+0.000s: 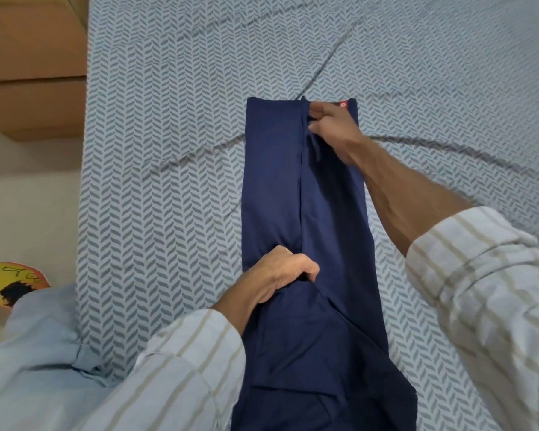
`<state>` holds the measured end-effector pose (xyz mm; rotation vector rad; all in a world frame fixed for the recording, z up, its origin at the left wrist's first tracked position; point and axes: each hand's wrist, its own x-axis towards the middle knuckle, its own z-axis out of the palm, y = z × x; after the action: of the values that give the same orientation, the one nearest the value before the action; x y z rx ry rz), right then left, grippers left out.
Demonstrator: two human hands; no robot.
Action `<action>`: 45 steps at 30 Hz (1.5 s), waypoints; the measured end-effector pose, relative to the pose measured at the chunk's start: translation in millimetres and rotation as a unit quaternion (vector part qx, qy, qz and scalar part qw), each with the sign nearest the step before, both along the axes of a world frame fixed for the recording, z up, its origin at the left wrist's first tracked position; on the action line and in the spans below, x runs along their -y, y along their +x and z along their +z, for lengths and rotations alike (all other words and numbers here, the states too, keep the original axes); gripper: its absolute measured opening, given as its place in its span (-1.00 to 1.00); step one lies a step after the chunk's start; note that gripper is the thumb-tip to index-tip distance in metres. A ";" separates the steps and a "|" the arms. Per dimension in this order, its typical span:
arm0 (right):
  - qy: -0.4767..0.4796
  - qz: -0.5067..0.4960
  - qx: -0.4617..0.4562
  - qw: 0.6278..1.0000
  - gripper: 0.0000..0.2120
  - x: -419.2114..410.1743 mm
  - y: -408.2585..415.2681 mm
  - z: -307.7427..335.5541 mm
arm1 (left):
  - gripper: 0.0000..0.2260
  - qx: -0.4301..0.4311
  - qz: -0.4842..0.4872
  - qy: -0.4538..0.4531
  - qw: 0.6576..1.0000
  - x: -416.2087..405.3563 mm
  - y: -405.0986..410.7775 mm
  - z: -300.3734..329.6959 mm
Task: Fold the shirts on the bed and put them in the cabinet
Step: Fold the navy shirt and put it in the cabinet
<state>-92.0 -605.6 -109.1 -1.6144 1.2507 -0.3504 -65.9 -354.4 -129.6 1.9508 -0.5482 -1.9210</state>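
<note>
Midway through folding: navy shirt lies lengthwise on bed. Left hand grips its near flap; right hand pinches the far seam. Next, likely folding ends together.

The left hand sits near the centre, fingers curled into a fist that grips navy cloth, its forearm running off toward 7 o'clock. The right hand reaches out toward 12 o'clock, fingertips pinching a fold, arm extending back toward 4 o'clock in a rolled striped sleeve.
</note>
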 end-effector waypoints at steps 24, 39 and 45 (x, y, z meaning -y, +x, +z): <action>-0.418 0.226 -0.129 0.870 -0.52 -329.6 -265.4 -21.0 | -0.35 0.040 0.179 -0.169 0.968 -147.7 -27.7 37.1; -0.071 -0.112 -0.043 0.990 -0.74 -184.1 -198.1 -9.5 | -0.80 0.338 0.098 -0.209 0.912 -102.5 26.1 19.9; 0.013 -0.216 0.013 0.976 -0.74 -72.5 -147.7 -26.5 | -0.81 0.338 0.142 -0.212 0.906 -35.8 81.5 8.8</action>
<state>-239.6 -533.1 -135.6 -1.3017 1.5774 -0.6184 15.6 -318.6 -120.9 2.2009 -0.7310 -0.8227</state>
